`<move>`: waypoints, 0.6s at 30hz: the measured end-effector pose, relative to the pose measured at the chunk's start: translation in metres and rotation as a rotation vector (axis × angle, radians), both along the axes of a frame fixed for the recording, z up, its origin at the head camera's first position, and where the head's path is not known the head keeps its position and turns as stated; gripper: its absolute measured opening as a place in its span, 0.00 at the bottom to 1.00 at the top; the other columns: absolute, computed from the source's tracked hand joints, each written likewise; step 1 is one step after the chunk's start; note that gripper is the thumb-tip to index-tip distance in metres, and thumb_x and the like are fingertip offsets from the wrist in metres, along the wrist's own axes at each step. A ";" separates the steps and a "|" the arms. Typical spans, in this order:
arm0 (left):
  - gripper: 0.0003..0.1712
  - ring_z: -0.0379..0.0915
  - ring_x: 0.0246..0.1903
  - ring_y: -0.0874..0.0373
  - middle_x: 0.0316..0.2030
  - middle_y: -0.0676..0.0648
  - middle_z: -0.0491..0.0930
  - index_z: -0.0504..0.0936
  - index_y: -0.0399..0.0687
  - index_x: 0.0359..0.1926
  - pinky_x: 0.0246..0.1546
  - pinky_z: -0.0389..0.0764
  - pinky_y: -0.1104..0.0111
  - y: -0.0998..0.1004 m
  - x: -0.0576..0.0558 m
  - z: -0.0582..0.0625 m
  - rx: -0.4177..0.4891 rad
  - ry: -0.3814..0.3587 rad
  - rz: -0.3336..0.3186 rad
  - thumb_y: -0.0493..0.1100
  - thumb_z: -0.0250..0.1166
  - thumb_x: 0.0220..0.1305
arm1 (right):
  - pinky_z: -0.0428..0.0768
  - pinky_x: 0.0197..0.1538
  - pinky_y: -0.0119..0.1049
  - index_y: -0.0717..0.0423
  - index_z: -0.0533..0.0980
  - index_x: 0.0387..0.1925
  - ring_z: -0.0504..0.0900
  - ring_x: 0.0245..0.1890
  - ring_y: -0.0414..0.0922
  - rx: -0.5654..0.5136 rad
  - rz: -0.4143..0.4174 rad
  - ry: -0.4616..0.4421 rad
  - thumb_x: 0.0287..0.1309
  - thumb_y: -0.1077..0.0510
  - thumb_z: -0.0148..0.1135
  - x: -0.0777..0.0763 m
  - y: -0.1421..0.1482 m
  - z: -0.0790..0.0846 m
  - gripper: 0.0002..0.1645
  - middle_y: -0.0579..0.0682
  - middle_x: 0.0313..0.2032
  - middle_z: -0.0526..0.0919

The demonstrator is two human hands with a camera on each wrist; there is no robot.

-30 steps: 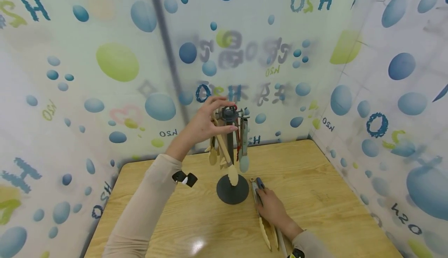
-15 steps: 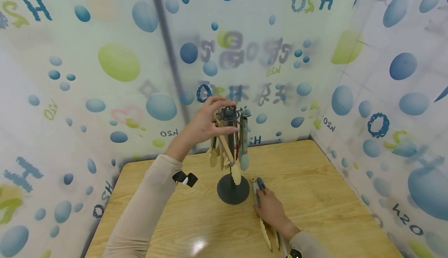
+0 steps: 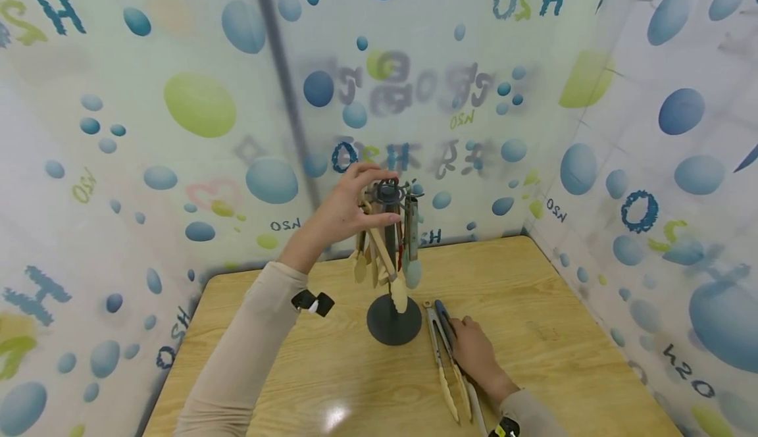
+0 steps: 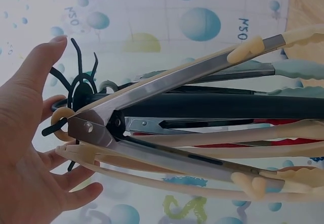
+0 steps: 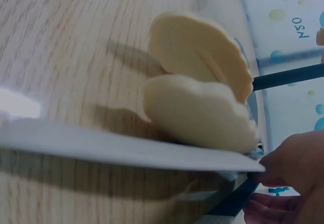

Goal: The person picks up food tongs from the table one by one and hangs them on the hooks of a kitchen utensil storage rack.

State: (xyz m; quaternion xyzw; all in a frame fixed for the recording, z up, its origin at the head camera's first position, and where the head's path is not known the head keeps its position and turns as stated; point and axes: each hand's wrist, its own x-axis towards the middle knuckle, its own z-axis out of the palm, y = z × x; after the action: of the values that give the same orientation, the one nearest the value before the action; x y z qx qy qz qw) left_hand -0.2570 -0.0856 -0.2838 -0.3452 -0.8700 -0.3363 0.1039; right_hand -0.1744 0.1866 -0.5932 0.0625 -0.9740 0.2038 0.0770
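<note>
My left hand (image 3: pixel 349 203) is at the top of a black utensil stand (image 3: pixel 393 322), its thumb and fingers spread on either side of the hooks (image 4: pixel 81 90). Cream-tipped tongs (image 4: pixel 157 85) hang by their ring close to that hand. On the table, my right hand (image 3: pixel 474 351) grips the dark blue handle (image 3: pixel 441 310) of a tool whose end is long, pale and blade-like (image 5: pixel 126 150). Its exact kind cannot be told. Beside it lie other tongs (image 3: pixel 435 332) with scalloped cream tips (image 5: pixel 197 113).
Several more utensils hang on the stand, among them green-tipped tongs (image 3: pixel 412 272) and a red-handled piece (image 3: pixel 400 253). The wooden table (image 3: pixel 331 364) meets a patterned curtain wall (image 3: pixel 249 128) at the back and sides.
My right hand has shifted a little to the right, uncovering the tongs on the table. On the stand, the hanging cream-tipped tongs have swung slightly right, while my left hand stays in place.
</note>
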 end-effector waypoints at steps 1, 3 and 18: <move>0.42 0.59 0.69 0.44 0.71 0.44 0.57 0.68 0.66 0.71 0.65 0.69 0.44 0.000 0.000 0.000 -0.006 0.004 0.002 0.60 0.72 0.56 | 0.75 0.27 0.36 0.63 0.78 0.54 0.78 0.31 0.46 -0.002 0.000 0.001 0.58 0.68 0.61 0.000 0.001 -0.001 0.21 0.56 0.37 0.80; 0.42 0.60 0.69 0.45 0.71 0.45 0.57 0.67 0.66 0.71 0.64 0.69 0.44 0.000 0.001 0.001 -0.015 0.006 0.007 0.60 0.72 0.56 | 0.76 0.26 0.36 0.63 0.78 0.55 0.79 0.31 0.46 -0.006 0.002 -0.003 0.58 0.67 0.61 -0.001 0.002 -0.003 0.21 0.57 0.38 0.81; 0.44 0.63 0.67 0.45 0.70 0.44 0.58 0.65 0.68 0.72 0.62 0.71 0.45 -0.001 0.004 0.002 -0.052 0.019 0.026 0.61 0.72 0.56 | 0.71 0.24 0.35 0.66 0.71 0.63 0.73 0.24 0.43 -0.071 0.002 -0.061 0.55 0.72 0.58 -0.010 0.011 -0.009 0.31 0.67 0.41 0.81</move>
State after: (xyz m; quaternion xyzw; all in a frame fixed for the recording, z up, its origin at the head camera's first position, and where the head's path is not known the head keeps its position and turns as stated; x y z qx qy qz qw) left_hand -0.2530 -0.0870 -0.2816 -0.3398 -0.8818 -0.3088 0.1076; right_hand -0.1846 0.1978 -0.6024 0.0546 -0.9680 0.2399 0.0493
